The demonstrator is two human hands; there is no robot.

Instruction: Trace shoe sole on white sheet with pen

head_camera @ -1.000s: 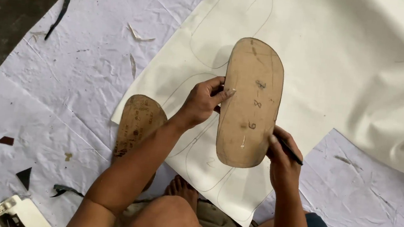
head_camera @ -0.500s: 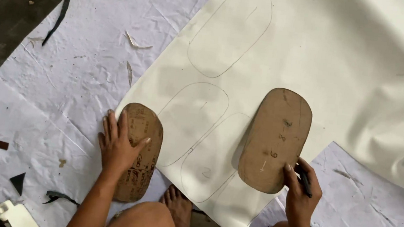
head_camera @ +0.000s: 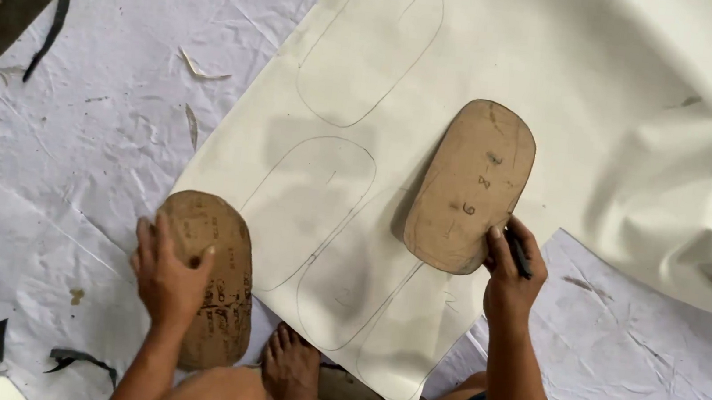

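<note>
**Two sole patterns, one in each hand**

Left hand (head_camera: 167, 273) lies flat, fingers spread, on the brown sole template (head_camera: 211, 277) at 8 o'clock, long axis 12-to-6. Right hand (head_camera: 511, 274) pinches a pen (head_camera: 518, 254) and the second template (head_camera: 470, 187), tilted toward 1 o'clock over the cream sheet (head_camera: 360, 156).

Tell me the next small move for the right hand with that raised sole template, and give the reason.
Probably lower the brown template flat onto untraced cream sheet. The right hand holds it tilted, pen in its fingers, beside three drawn outlines; bare material lies beyond.
</note>
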